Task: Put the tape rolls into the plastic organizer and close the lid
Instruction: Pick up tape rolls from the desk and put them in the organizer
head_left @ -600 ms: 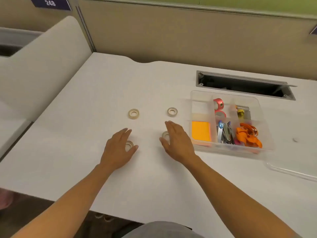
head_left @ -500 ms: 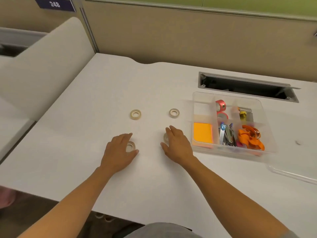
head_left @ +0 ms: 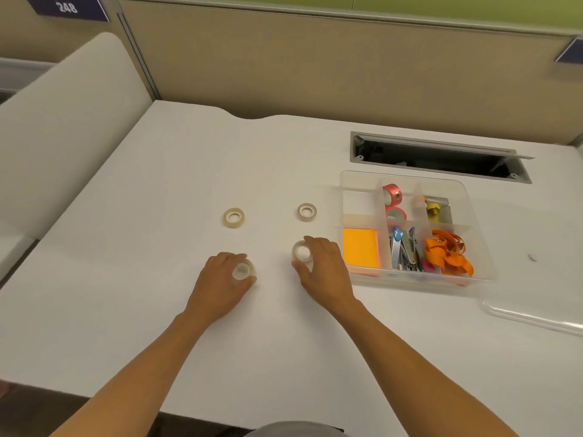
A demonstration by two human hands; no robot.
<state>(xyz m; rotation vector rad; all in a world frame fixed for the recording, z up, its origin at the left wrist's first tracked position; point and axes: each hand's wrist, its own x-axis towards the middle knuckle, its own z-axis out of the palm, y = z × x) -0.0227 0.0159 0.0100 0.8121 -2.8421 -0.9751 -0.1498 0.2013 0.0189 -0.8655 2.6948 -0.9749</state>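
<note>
Head view: a white worktop point(head_left: 157, 310) carries all items; the left hand point(head_left: 220, 283) sits toward the near middle of the worktop, its fingers and thumb curled around a clear tape roll point(head_left: 242, 272), which it grasps at the rim; whether that roll is lifted off the surface or touches it cannot be told; the right hand point(head_left: 325, 272) lies just to the right of it, thumb and fingers closed around a second clear tape roll point(head_left: 302, 252), which is tilted so that its opening faces the camera; two further beige tape rolls lie flat and untouched farther toward the far edge, the left beige roll point(head_left: 234, 217) beyond the left hand and the right beige roll point(head_left: 307, 212) beyond the right hand, well apart from each other; the clear plastic organizer point(head_left: 356, 181) stands open toward the right edge of the worktop, just beside the right hand; its near left compartment holds an orange sticky-note pad point(head_left: 360, 250); the far left compartment appears bare; the middle compartments hold pink tape rolls point(head_left: 392, 194) at the far end and metal clippers point(head_left: 405, 247) at the near end; the right compartments hold an orange ribbon tangle point(head_left: 448, 255) and small metal items not clearly identifiable; the transparent lid point(head_left: 536, 316) lies flat on the worktop at the right edge, near the organizer's near right corner; a cable slot point(head_left: 438, 157) is set into the worktop beyond the organizer.
</note>
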